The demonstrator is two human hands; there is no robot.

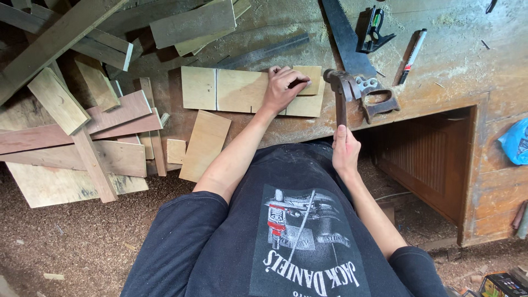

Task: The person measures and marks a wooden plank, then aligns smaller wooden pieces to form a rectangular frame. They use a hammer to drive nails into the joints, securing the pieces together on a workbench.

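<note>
1. Our dark printed shirt (308, 242) fills the bottom of the view, nearest to the camera, and both our bare arms reach out from it toward the workbench (456, 71).
2. We hold the hammer (341, 91) in our right hand (345, 149); the fingers are wrapped tight around the lower part of its handle, and the metal head is up, just beside the small wood piece.
3. We press our left hand (283, 88) on the plywood board (242, 91). The fingertips are pinched together at the edge of a small wood piece (308, 74), but we cannot tell if they hold something tiny between them.
4. That board lies flat on the dusty bench top, near its front edge, with a thin dark line drawn across its left part.
5. Just right of the hammer head, a handsaw (357, 60) lies with its grey handle toward us.
6. Further right we see a marker pen (412, 55) and a small black square tool (375, 30).
7. On the left, many wood offcuts (82, 132) lie in a pile over the sawdust floor (71, 247).
8. At the far right, a blue bag (516, 142) shows beside the bench.
</note>
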